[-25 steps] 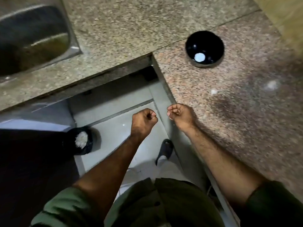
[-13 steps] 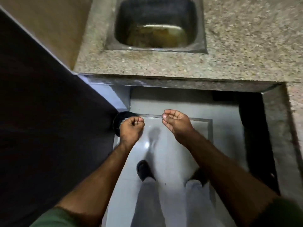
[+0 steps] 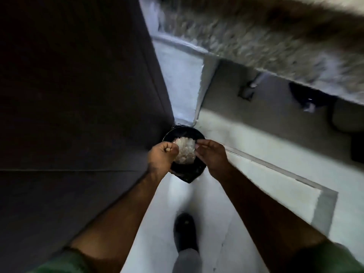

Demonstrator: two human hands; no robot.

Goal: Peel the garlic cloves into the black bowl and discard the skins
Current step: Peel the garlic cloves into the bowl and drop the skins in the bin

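Note:
A black bin stands on the floor in the corner, with a heap of white garlic skins inside it. My left hand hovers over the bin's left rim as a fist, and a pale scrap shows between its thumb and fingers. Above the right rim is my right hand, fingers loosely bent and pointing down at the heap; I see nothing held in it. The black bowl and the garlic cloves are out of view.
A dark cabinet face fills the left side. The blurred granite counter overhangs at the top right, with a shadowed recess below it. My shoe stands on the pale floor tile behind the bin.
The view swung from the counter and black bowl down to the floor. Both hands moved forward and now sit right over the bin, which has come close.

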